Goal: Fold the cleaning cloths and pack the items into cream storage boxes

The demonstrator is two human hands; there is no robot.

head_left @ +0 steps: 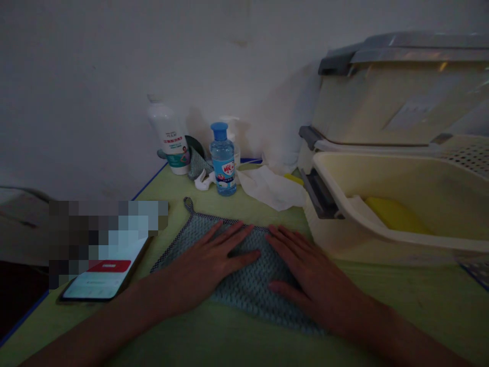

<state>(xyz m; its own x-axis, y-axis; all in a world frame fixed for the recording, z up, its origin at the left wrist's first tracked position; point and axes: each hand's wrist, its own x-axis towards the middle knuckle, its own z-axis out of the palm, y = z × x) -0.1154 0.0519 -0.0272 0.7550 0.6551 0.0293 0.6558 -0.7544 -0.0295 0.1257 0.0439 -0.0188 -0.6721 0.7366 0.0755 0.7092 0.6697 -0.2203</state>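
A grey-blue textured cleaning cloth with a checked border and a hanging loop lies spread on the green tabletop. My left hand rests flat on the cloth's left half, fingers stretched toward its far edge. On the right half lies my right hand, palm down with its fingers extended and thumb apart. Both hands touch the cloth and hide parts of it. Just beyond the cloth stands a clear bottle with a blue cap and blue liquid.
A phone with a lit screen lies at left, partly pixelated. Behind stand a white bottle and a pump bottle, near a crumpled white tissue. At right, a cream bin holds something yellow; lidded boxes stand behind it.
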